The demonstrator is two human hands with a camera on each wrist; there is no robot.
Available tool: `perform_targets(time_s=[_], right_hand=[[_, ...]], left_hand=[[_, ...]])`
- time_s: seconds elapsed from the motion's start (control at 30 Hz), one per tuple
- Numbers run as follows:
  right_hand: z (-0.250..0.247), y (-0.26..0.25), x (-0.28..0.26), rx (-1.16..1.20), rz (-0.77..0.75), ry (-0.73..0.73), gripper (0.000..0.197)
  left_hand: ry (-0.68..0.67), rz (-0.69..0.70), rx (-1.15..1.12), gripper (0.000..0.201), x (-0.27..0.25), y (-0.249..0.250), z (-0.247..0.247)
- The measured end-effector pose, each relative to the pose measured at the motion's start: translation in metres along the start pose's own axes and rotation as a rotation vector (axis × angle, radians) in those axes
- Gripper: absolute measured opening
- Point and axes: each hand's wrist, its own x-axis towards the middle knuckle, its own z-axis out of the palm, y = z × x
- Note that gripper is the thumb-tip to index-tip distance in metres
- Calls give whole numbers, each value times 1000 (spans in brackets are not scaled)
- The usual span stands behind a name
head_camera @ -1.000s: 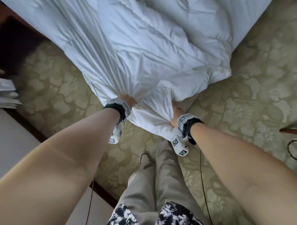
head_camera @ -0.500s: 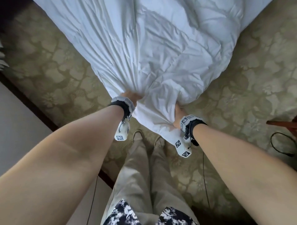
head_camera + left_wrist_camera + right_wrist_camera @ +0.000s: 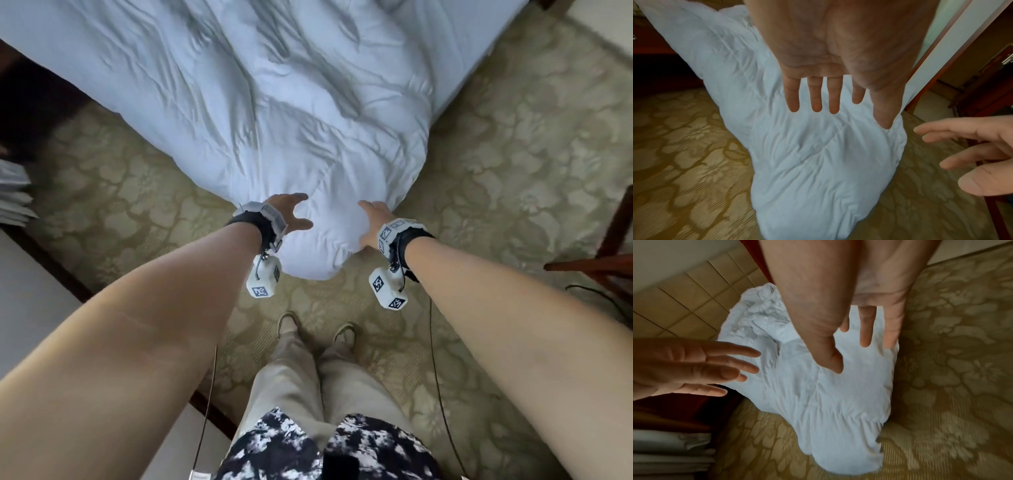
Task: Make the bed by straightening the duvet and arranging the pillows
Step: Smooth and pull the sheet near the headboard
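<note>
A patterned olive-and-cream carpet (image 3: 513,144) covers the floor, and the person stands on it at the foot of the bed in pale trousers (image 3: 308,383) and light shoes (image 3: 287,322). The white duvet (image 3: 274,113) is by far the biggest thing here: it lies rumpled and creased over the bed, and its near corner spills off the foot end in a rounded bulge that hangs down to the carpet just in front of the person's feet. Dark wooden furniture (image 3: 603,253) stands at the carpet's right edge with a black cable beside it, and a pale stack of folded cloth (image 3: 13,195) sits at the far left. Both bare arms reach forward over the hanging corner. The left hand (image 3: 291,212) hovers at the left side of the bulge, palm toward the cloth, its fingers (image 3: 813,95) straight and spread apart, gripping nothing. The right hand (image 3: 371,222) is at the bulge's right side, its fingers (image 3: 866,331) likewise straight and splayed with the thumb held out; whether the tips actually touch the cover I cannot tell. Each wrist wears a black strap carrying a small white block (image 3: 263,281) with printed square markers. No pillow shows from where the cameras look.
</note>
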Motion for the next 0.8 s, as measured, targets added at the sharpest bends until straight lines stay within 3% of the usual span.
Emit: perform_targets(time_s=[0.47,0.67,0.8], right_hand=[[-213,59,-60,-107,-161,297,92],[-323,75,-69,-157,-162,392,90],[-389,85,-54,-178,-146,446,87]], left_hand=[[293,126,107,79,-7,197,-154],[377,150,176,80,16,258,-235],[406,165,207,83,58,286,-285]])
